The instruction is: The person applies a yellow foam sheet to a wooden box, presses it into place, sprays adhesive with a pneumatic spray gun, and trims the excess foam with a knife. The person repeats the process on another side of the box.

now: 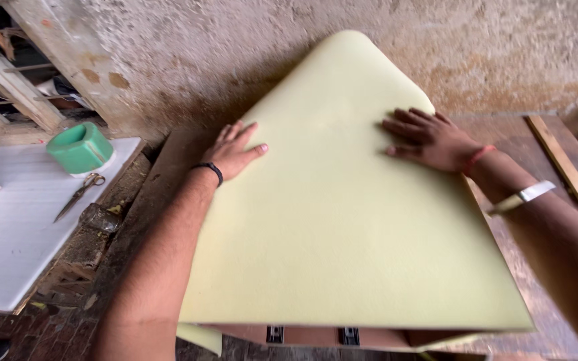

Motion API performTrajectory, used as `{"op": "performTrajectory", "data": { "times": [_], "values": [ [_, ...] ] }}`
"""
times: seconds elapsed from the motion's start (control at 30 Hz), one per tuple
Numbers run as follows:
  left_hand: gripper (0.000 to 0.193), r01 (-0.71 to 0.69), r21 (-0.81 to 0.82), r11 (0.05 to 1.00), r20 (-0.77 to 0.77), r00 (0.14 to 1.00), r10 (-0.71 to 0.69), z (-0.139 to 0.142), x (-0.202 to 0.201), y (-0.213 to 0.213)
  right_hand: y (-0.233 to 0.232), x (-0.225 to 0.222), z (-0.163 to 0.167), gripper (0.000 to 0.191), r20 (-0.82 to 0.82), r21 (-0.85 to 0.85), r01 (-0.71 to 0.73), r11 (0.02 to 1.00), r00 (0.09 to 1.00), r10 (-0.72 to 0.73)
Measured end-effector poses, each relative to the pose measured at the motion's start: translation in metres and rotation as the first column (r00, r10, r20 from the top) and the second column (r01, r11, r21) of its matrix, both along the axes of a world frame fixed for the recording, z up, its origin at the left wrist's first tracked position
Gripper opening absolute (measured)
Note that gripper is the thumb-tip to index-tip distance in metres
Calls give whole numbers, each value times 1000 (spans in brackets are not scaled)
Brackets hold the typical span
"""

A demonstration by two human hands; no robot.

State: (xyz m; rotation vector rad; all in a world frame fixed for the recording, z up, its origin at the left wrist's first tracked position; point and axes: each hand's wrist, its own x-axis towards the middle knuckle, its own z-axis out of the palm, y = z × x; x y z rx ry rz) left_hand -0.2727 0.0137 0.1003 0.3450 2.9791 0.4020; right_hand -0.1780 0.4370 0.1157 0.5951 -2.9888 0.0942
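A large pale yellow foam sheet (pixel 342 227) lies on a brown board (pixel 316 335) that rests on the wooden table (pixel 536 281). The left hand (pixel 233 151) lies at the left edge of the foam, fingers spread and flat, thumb on top of the foam. The right hand (pixel 429 139) presses flat near the far right corner, fingers spread, gripping nothing. On the white surface (pixel 8 234) at the left lie scissors (pixel 78 195) near a green tape roll (pixel 79 148).

Foam sheet (pixel 342 227): pale yellow-green, plain. Tabletop (pixel 536 267): worn reddish-brown wood. Container (pixel 80 148): mint green. Board (pixel 15 220) under the scissors (pixel 78 196): white. Wall (pixel 235 47): mottled beige with rust-coloured stains. Left wristband (pixel 210 170): black. Right wrist thread (pixel 479 157): red.
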Motion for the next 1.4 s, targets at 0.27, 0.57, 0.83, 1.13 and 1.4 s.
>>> {"op": "performTrajectory", "data": {
  "times": [0.27, 0.57, 0.83, 1.13, 1.4],
  "values": [
    [95, 110, -161, 981, -74, 990, -123, 13, 75, 40, 14, 7, -27, 81, -1, -131, 83, 988, 996, -84],
    [107, 580, -275, 767, -38, 790, -611, 8, 225, 167, 2, 35, -23, 70, 220, -472, 208, 857, 969, -114],
    [94, 572, -257, 779, -144, 774, -616, -11, 312, 216, 6, 48, -28, 40, 187, -574, 179, 799, 979, -85],
    [82, 545, -164, 822, -231, 789, -569, -34, 315, 214, 8, 239, -56, 37, -7, -779, -56, 625, 997, 81],
    [76, 342, -10, 940, -279, 902, -331, -43, 341, 120, -14, 305, -53, 38, 67, -778, 144, 612, 987, -148]
  ]
}}
